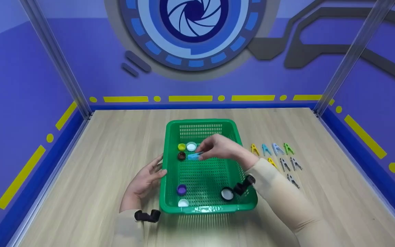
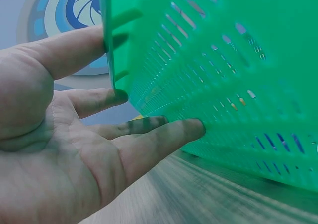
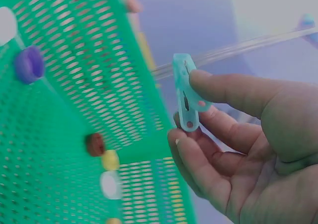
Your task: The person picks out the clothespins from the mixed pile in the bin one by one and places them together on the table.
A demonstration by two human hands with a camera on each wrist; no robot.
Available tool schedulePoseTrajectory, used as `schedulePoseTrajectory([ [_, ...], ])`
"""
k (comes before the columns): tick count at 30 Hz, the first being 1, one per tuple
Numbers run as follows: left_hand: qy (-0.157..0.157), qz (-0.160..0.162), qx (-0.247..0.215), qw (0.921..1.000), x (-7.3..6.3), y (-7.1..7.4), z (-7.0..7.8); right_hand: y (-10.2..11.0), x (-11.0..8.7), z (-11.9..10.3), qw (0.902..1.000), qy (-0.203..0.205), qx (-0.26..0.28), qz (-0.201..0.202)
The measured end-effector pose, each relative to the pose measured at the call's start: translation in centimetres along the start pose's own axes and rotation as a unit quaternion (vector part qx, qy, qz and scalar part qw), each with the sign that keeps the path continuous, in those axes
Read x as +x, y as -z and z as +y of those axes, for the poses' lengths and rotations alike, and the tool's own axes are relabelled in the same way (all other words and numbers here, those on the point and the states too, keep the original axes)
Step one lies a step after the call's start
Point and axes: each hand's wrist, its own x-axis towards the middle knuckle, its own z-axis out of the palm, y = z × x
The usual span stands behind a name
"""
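Observation:
A green basket (image 1: 202, 209) with slotted walls stands on the table. On its left side, my left hand (image 1: 146, 183) grips the rim, thumb over the edge and fingers (image 2: 164, 139) against the outer wall. Above the basket floor, my right hand (image 1: 216, 147) pinches a light blue clothespin (image 3: 186, 95) between thumb and fingers. Under and around that hand lie round caps in the basket: yellow (image 1: 181, 147), white (image 1: 191, 146) and brown (image 1: 181, 156). Nearer the front are a purple cap (image 1: 181, 189), a whitish cap (image 1: 183, 203) and a black-rimmed cap (image 1: 227, 194).
Right of the basket, several clothespins lie in rows on the table (image 1: 122, 137): yellow (image 1: 254, 149), blue (image 1: 266, 149), pale grey (image 1: 277, 149), green (image 1: 288, 148) and darker grey (image 1: 292, 180). Printed panels (image 1: 190, 85) enclose the table's back and sides.

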Motion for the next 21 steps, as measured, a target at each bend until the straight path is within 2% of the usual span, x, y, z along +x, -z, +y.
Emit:
schedulePoseTrajectory([
  [5,0.001,0.008,0.006,1.0000,-0.1,0.0,0.0,1.6,-2.4,-0.3,0.9985,0.022,0.033,0.038],
  [10,0.004,0.007,0.006,0.9999,0.0,-0.1,0.0,2.7,-5.2,0.1,0.9928,0.033,0.051,0.103],
  [17,0.005,0.005,0.001,1.0000,0.1,0.0,0.0,2.7,-8.9,2.9,0.9763,0.029,0.074,0.201],
  [21,-0.001,-0.005,-0.005,1.0000,0.1,0.1,0.0,2.3,-11.0,5.3,0.9601,0.008,0.069,0.271],
])
